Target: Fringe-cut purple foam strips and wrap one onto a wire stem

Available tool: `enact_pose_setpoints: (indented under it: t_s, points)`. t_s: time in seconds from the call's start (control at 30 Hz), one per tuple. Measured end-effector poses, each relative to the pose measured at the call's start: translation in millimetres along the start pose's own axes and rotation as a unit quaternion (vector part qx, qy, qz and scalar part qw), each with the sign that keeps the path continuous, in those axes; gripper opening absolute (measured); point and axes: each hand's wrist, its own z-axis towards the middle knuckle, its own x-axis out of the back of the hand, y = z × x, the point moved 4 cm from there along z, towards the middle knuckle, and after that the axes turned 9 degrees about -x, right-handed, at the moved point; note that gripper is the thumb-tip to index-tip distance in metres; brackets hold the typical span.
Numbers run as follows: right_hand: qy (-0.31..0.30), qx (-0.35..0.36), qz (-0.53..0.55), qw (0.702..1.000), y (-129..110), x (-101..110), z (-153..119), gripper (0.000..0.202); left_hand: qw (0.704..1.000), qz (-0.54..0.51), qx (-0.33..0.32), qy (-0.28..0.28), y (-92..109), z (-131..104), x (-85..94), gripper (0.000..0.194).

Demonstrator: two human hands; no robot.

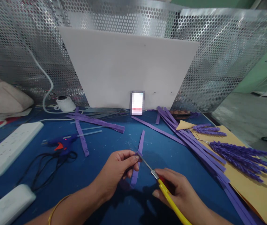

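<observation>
Pinching the purple strip, my left hand is holding it at the fingertips, where the scissors my right hand is gripping are meeting it. Looking thin, it is probably handling light, limp and tearable, so pinching beside the blades seems best.

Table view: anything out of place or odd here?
Mildly: the glue gun lies on its side on the table rather than standing. The bright rectangle before the white board is pixelated, unreadable. Nothing looks plainly damaged.
</observation>
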Motion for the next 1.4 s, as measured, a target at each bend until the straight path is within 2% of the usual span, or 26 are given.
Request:
enact_pose_setpoints:
  t_s: [0.7,0.93,1.2,1.4]
  points:
    - [0.006,0.004,-0.019,1.0,-5.3,0.7,0.1,0.013,1.0,-0.001,0.002,0.005,0.3,-0.7,-0.4,0.023]
    - [0.016,0.008,0.007,1.0,-3.8,2.3,-1.8,0.02,1.0,0.0,-0.005,-0.003,3.3,-0.9,-1.2,0.023]
    - [-0.004,-0.001,0.054,0.999,-2.9,5.0,-2.8,0.031,1.0,-0.027,-0.003,-0.013,4.3,-0.7,-2.1,0.019]
    - [0.028,0.02,0.004,0.999,-3.1,8.0,-4.2,0.03,1.0,-0.005,-0.014,0.016,4.2,-0.7,0.6,0.017]
